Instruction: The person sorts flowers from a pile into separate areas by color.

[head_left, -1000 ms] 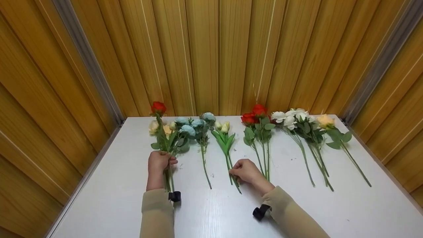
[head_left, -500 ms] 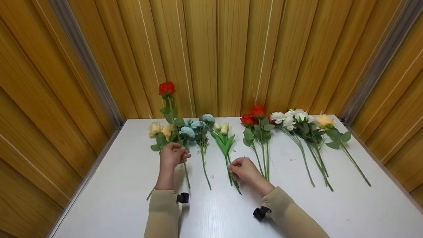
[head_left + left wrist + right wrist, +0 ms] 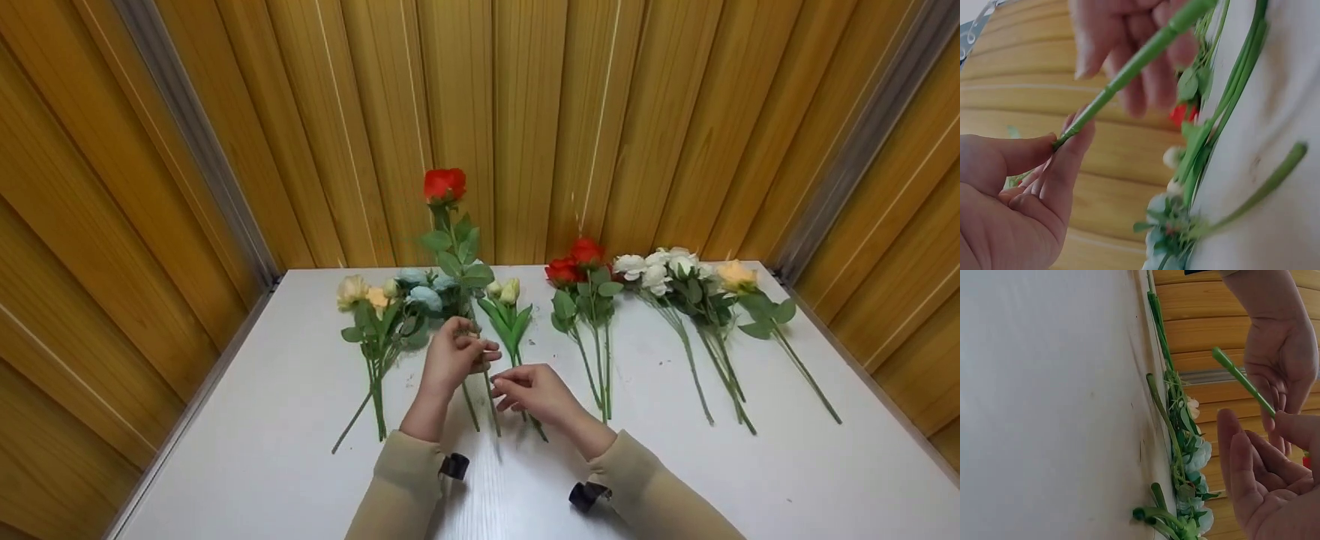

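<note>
One red rose [image 3: 445, 184] stands raised in the head view, its green stem pinched between thumb and fingers of my left hand [image 3: 454, 358]. That pinch on the stem [image 3: 1120, 79] shows closely in the left wrist view. My right hand [image 3: 546, 394] is beside the lower stem, over the tulip stems. Its fingers [image 3: 1241, 464] are parted and loosely bent in the right wrist view, and the thumb overlaps the stem [image 3: 1244, 382]; whether they touch cannot be told. Behind the hands lie pale tulips [image 3: 510, 291] and blue flowers [image 3: 426, 298].
On the white table [image 3: 247, 450], cream and peach flowers [image 3: 351, 292] lie at the left. To the right are more red roses [image 3: 586, 251], white flowers [image 3: 656, 276] and a peach rose [image 3: 738, 276]. Wood-patterned panels [image 3: 525, 112] enclose the back and sides.
My left hand has lifted the red rose off the left bunch and carried it rightwards. My right hand has shifted slightly left from the tulip stems, its fingers now further apart.
</note>
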Action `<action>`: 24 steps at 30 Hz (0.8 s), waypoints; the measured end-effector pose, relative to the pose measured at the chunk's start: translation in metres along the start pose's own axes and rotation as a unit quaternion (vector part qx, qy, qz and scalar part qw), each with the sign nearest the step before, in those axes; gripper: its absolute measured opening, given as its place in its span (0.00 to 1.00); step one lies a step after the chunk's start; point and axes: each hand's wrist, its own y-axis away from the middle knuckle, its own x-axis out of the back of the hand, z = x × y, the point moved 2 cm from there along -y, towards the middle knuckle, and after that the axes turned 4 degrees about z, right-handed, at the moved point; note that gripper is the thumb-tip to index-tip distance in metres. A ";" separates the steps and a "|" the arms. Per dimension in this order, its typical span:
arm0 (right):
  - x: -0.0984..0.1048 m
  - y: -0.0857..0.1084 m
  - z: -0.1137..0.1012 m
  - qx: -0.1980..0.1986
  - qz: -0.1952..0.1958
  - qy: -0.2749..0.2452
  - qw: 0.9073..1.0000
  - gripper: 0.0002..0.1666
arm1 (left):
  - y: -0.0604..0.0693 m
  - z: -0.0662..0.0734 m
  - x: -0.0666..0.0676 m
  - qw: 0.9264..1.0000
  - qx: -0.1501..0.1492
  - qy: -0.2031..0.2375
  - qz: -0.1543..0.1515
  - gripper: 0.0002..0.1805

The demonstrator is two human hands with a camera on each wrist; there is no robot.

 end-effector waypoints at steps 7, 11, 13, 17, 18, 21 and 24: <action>-0.003 0.002 -0.004 0.020 0.057 0.020 0.998 0.12 | 0.005 -0.005 -0.021 0.999 -0.025 -0.032 -0.013 0.12; 0.000 0.005 -0.008 0.012 0.061 0.045 0.997 0.07 | 0.006 -0.007 -0.026 0.996 -0.030 -0.087 -0.013 0.12; 0.003 0.006 -0.010 0.009 0.051 0.050 0.997 0.05 | 0.006 -0.007 -0.026 0.994 -0.029 -0.108 -0.020 0.13; 0.010 0.006 -0.012 -0.002 0.038 0.057 0.998 0.04 | 0.003 -0.006 -0.021 0.990 -0.017 -0.133 -0.033 0.13; 0.013 0.005 -0.013 -0.008 0.038 0.058 0.998 0.04 | 0.003 -0.005 -0.018 0.990 -0.013 -0.138 -0.033 0.13; 0.024 0.003 -0.012 -0.026 0.039 0.059 0.997 0.05 | 0.000 -0.003 -0.006 0.988 0.001 -0.152 -0.015 0.14; 0.038 0.002 -0.012 -0.041 0.041 0.062 0.996 0.05 | -0.004 0.000 0.012 0.986 0.010 -0.168 0.019 0.14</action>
